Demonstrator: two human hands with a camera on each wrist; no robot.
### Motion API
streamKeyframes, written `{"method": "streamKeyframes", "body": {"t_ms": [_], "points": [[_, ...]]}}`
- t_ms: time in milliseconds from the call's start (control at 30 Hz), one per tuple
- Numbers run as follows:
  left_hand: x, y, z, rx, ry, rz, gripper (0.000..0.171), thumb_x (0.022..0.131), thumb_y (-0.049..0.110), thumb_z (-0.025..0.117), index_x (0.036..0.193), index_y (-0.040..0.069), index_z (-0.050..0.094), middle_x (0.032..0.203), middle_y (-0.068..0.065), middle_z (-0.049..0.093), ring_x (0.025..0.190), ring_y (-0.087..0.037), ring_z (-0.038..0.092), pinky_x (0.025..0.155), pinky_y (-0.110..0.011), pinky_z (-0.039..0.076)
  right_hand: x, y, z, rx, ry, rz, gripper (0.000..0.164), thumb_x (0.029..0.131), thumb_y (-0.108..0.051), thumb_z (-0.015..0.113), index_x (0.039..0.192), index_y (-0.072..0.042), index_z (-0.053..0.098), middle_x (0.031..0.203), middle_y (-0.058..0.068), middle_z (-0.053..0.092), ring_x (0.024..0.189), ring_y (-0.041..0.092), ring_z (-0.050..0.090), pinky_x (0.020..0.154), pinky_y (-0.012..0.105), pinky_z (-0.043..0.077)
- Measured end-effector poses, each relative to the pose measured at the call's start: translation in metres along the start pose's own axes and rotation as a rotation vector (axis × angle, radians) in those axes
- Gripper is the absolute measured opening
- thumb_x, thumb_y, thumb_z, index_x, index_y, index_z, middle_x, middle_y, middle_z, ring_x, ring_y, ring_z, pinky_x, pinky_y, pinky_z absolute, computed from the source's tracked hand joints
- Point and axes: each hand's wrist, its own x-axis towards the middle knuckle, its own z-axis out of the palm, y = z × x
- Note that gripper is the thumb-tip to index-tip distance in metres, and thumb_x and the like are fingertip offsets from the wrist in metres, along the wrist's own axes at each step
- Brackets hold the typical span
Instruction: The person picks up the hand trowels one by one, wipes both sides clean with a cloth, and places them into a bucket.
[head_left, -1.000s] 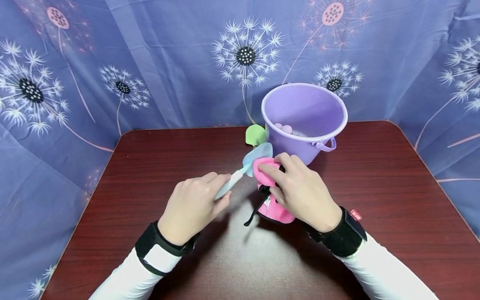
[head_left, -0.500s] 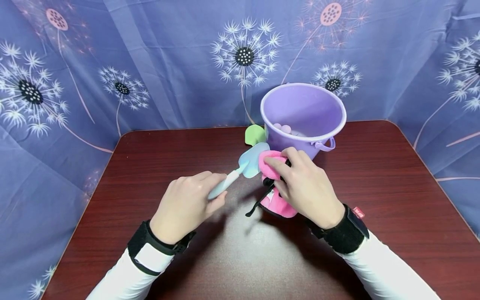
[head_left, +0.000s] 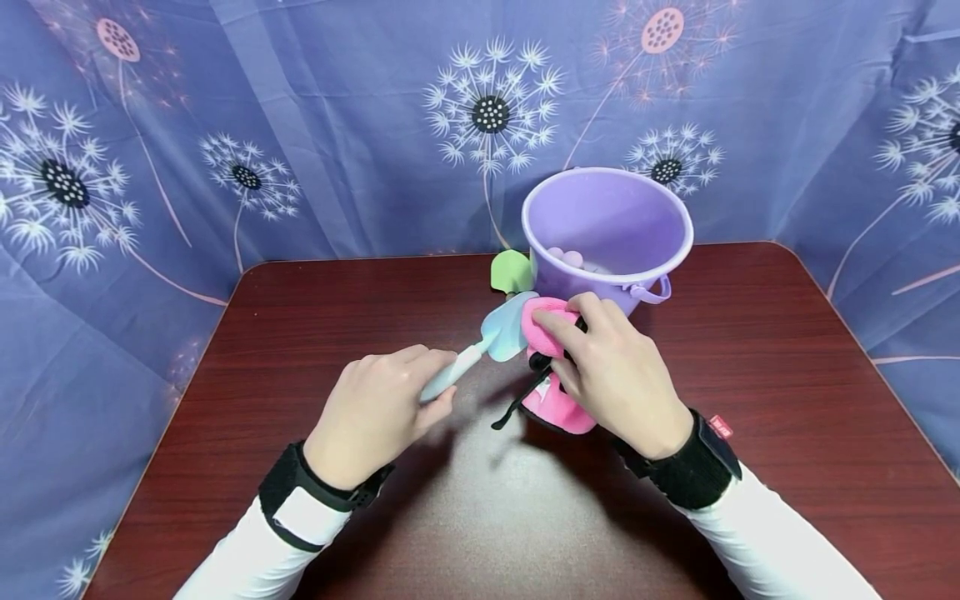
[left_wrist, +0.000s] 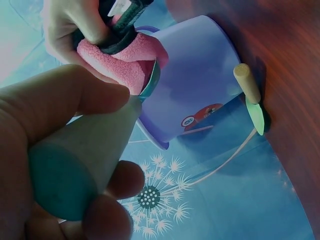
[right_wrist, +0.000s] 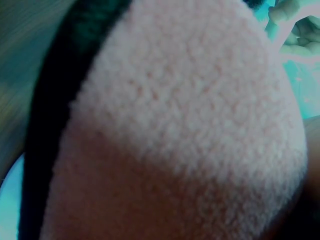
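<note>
My left hand [head_left: 378, 408] grips the pale handle of a light-blue hand trowel [head_left: 506, 327]; the handle's teal butt end faces the left wrist camera. The trowel's blade points away and to the right. My right hand [head_left: 618, 375] holds a fuzzy pink cloth piece [head_left: 558, 407] with black trim and a thin black cord. Its upper pink part lies against the right side of the blade. In the left wrist view, the pink cloth [left_wrist: 117, 60] is bunched at the blade's edge. Pink pile [right_wrist: 185, 110] fills most of the right wrist view, so those fingers are hidden there.
Behind the hands a purple bucket [head_left: 675, 218] stands at the table's back edge, with a few pale balls [head_left: 572, 258] inside. Left of it lies a green-bladed trowel [head_left: 512, 271] with a wooden handle. A blue dandelion-print curtain [head_left: 360, 125] surrounds the dark wooden table [head_left: 300, 333].
The pink cloth and my right hand have shifted slightly right and away from me. The trowel has turned so more of its blade shows, and my left hand has moved slightly left.
</note>
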Motion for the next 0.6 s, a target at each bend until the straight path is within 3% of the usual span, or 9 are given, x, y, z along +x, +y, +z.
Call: {"method": "streamKeyframes", "body": {"t_ms": [600], "points": [[-0.001, 0.006, 0.014, 0.047, -0.020, 0.008, 0.018, 0.078, 0.012, 0.084, 0.091, 0.014, 0.071, 0.069, 0.006, 0.050, 0.050, -0.011, 0.037, 0.042, -0.031, 0.039, 0.000, -0.009, 0.000, 0.005, -0.009, -0.041, 0.054, 0.084, -0.008, 0.083, 0.134, -0.018, 0.065, 0.113, 0.010, 0.058, 0.089, 0.030, 0.055, 0.050, 0.042, 0.051]]}}
